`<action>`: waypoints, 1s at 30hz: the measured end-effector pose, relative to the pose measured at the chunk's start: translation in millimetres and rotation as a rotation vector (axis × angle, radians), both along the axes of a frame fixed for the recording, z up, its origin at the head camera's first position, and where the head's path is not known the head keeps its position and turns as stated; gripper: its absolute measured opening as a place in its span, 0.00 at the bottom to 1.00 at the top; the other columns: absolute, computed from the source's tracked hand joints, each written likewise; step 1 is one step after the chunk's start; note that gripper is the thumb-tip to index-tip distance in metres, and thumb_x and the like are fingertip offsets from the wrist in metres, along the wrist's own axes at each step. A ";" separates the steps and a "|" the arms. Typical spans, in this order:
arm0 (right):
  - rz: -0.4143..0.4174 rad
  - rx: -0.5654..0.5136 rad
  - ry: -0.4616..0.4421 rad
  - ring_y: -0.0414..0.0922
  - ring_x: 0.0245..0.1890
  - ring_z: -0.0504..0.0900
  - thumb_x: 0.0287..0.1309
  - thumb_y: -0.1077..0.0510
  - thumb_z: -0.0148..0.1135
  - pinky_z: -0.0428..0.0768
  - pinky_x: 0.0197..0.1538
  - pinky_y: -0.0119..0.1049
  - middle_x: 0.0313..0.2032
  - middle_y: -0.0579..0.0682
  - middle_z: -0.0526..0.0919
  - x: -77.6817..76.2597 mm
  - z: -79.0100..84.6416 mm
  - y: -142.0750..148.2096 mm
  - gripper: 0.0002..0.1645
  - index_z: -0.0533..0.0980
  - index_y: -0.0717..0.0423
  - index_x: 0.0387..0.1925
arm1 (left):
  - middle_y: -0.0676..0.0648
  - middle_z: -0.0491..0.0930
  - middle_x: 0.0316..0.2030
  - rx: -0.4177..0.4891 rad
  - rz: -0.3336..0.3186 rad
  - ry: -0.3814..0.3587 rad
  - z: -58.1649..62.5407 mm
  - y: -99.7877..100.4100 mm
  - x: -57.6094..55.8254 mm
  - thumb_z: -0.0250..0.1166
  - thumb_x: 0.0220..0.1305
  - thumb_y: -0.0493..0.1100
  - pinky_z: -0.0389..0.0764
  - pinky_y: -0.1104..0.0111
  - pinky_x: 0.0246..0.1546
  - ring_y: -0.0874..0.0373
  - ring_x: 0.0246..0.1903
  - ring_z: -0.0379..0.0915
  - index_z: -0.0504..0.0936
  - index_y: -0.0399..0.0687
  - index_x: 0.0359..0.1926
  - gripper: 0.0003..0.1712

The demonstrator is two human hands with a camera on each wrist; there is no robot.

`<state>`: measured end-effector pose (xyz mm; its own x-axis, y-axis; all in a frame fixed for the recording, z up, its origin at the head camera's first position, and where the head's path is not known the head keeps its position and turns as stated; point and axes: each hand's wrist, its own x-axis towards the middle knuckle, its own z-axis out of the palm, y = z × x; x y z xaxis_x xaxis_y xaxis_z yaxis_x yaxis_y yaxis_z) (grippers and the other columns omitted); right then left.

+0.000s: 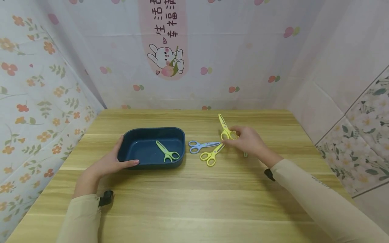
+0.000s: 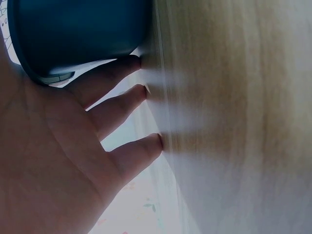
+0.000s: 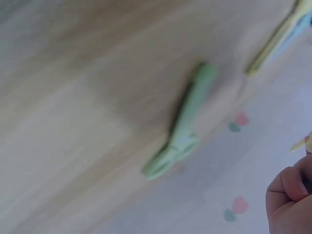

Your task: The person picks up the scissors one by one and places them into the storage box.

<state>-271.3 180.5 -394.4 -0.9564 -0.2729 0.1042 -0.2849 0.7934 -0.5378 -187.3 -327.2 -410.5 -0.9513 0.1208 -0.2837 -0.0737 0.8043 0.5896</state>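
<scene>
My left hand (image 1: 106,163) rests against the near left corner of a dark blue box (image 1: 152,166), thumb along its front side. In the left wrist view, straight, spread fingers (image 2: 129,153) reach the tabletop beside the box. Inside the box lie green scissors (image 1: 164,151). My right hand (image 1: 247,141) pinches yellow scissors (image 1: 224,126) by the handle loops, blades pointing away; in the right wrist view they appear raised off the table. Blue scissors (image 1: 199,145) and a second yellow pair (image 1: 211,157) lie just left of that hand, touching or overlapping. Another green pair (image 3: 183,129) is mostly hidden beneath it.
Everything lies on a wood-grain table (image 1: 194,202). A printed curtain (image 1: 212,50) hangs behind its far edge. Floral cloth (image 1: 39,101) stands along the left, and a panelled floral wall (image 1: 367,125) along the right.
</scene>
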 end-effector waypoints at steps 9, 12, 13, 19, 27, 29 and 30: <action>0.004 -0.012 -0.019 0.50 0.41 0.75 0.55 0.34 0.78 0.73 0.43 0.41 0.44 0.55 0.85 8.1 25.3 -23.5 0.44 0.80 0.51 0.68 | 0.24 0.33 0.83 -0.002 0.005 -0.010 -1.4 -0.5 1.2 0.70 0.64 0.71 0.60 0.26 0.73 0.16 0.77 0.47 0.17 0.54 0.84 0.78; 0.016 -0.026 -0.011 0.49 0.37 0.73 0.56 0.36 0.79 0.71 0.39 0.39 0.38 0.52 0.82 9.8 31.8 -32.1 0.42 0.81 0.52 0.67 | 0.23 0.33 0.83 -0.001 0.006 -0.011 -2.6 -0.9 0.5 0.70 0.64 0.71 0.59 0.26 0.73 0.16 0.77 0.47 0.17 0.54 0.84 0.78; 0.023 -0.037 -0.008 0.48 0.35 0.72 0.56 0.37 0.79 0.69 0.36 0.39 0.34 0.52 0.80 10.4 33.9 -35.3 0.42 0.81 0.52 0.66 | 0.23 0.34 0.83 -0.001 0.007 -0.011 -2.6 -0.8 0.4 0.70 0.64 0.71 0.59 0.26 0.73 0.16 0.77 0.47 0.17 0.54 0.84 0.78; 0.070 -0.088 0.020 0.46 0.28 0.68 0.53 0.38 0.81 0.63 0.30 0.36 0.26 0.46 0.73 13.4 44.3 -55.7 0.36 0.85 0.48 0.61 | 0.24 0.33 0.83 0.001 0.002 0.000 -1.4 -0.3 -0.2 0.70 0.64 0.71 0.59 0.26 0.73 0.16 0.77 0.47 0.17 0.52 0.84 0.78; 0.138 -0.101 0.033 0.47 0.29 0.68 0.53 0.38 0.82 0.63 0.30 0.37 0.26 0.46 0.70 13.6 53.8 -83.6 0.35 0.85 0.47 0.60 | 0.24 0.31 0.83 0.004 -0.007 0.001 -0.9 0.8 -0.9 0.70 0.65 0.70 0.57 0.25 0.73 0.16 0.78 0.44 0.17 0.50 0.84 0.78; 0.151 -0.096 0.027 0.46 0.29 0.68 0.53 0.37 0.81 0.63 0.30 0.37 0.26 0.46 0.70 13.5 56.6 -92.6 0.36 0.85 0.46 0.61 | 0.24 0.31 0.83 0.005 -0.010 0.003 -1.0 -0.2 -1.1 0.70 0.65 0.70 0.58 0.25 0.73 0.16 0.78 0.44 0.17 0.50 0.84 0.78; 0.160 -0.097 0.024 0.47 0.29 0.68 0.53 0.37 0.81 0.63 0.30 0.37 0.26 0.46 0.70 13.5 57.9 -97.3 0.36 0.84 0.45 0.62 | 0.24 0.31 0.83 0.006 -0.012 0.004 -1.0 -0.6 -1.4 0.71 0.65 0.70 0.58 0.25 0.73 0.16 0.78 0.44 0.17 0.50 0.84 0.78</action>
<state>-257.8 83.2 -336.5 -0.8986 -0.4086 0.1595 -0.4167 0.6815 -0.6016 -188.8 -327.8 -411.5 -0.9508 0.1337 -0.2796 -0.0623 0.8013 0.5950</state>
